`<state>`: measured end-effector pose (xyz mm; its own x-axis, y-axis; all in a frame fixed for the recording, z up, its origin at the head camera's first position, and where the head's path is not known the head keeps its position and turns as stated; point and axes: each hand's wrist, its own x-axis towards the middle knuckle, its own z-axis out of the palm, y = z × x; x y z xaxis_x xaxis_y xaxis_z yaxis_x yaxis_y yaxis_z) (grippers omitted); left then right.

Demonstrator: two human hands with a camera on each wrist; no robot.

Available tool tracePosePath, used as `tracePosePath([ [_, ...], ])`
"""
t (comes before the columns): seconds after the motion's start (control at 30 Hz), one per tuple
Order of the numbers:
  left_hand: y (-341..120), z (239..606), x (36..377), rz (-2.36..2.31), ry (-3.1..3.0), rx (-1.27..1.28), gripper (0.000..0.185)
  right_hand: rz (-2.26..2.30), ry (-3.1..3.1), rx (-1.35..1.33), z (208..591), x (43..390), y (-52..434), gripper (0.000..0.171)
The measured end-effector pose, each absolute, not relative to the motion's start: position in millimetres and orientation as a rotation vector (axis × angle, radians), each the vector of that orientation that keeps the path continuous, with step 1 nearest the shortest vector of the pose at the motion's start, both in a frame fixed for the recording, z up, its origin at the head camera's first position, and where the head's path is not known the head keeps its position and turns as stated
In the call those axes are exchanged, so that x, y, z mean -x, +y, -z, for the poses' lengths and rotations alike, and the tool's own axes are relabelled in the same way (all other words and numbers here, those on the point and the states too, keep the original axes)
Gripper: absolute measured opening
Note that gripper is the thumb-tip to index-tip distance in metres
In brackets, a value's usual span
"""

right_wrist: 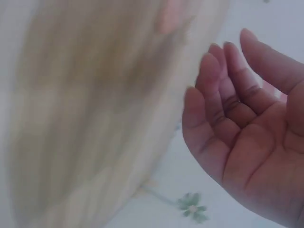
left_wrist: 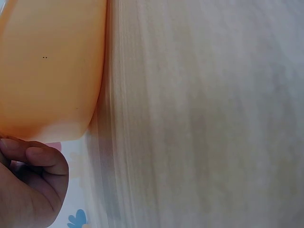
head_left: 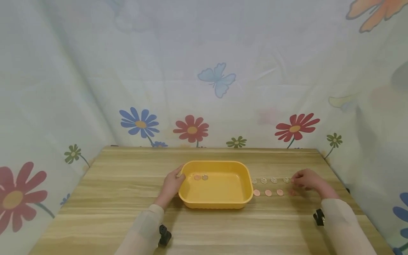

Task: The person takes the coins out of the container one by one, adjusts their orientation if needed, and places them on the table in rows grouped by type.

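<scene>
A yellow rectangular tray point(head_left: 215, 205) stands on the table. At its left end my left hand point(head_left: 172, 183) grips the rim, thumb over the edge; the left wrist view shows curled fingers point(left_wrist: 45, 159) against the outer wall. Inside the tray lie one copper-coloured coin point(head_left: 197, 177) and one silver-coloured coin point(head_left: 205, 177). To the tray's right are two rows, silver coins point(head_left: 273, 180) behind and copper coins point(head_left: 268, 193) in front, several in each. My right hand point(head_left: 307, 179) hovers at the right end of these rows, its fingers point(right_wrist: 207, 78) loosely bent with nothing visible between them.
The wooden table point(head_left: 121, 198) has its far edge against a floral curtain point(head_left: 220, 109), which also hangs at both sides. Small black devices point(head_left: 164, 235) are strapped at both wrists.
</scene>
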<state>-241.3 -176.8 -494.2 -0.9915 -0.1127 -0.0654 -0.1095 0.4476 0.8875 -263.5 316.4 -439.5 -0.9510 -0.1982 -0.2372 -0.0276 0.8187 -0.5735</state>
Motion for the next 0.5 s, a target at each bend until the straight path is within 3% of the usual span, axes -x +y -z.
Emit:
tracePosePath([
  [0.23,-176.6,495.6,240.9,1.634,-2.667,-0.205,0.055,0.890,2.768,0.335,412.3,262.7,281.5,0.032],
  [0.5,-176.5,493.4,239.9,1.627,-2.664,-0.206,0.055,0.873,2.777,0.457,385.2,261.4,235.2,0.029],
])
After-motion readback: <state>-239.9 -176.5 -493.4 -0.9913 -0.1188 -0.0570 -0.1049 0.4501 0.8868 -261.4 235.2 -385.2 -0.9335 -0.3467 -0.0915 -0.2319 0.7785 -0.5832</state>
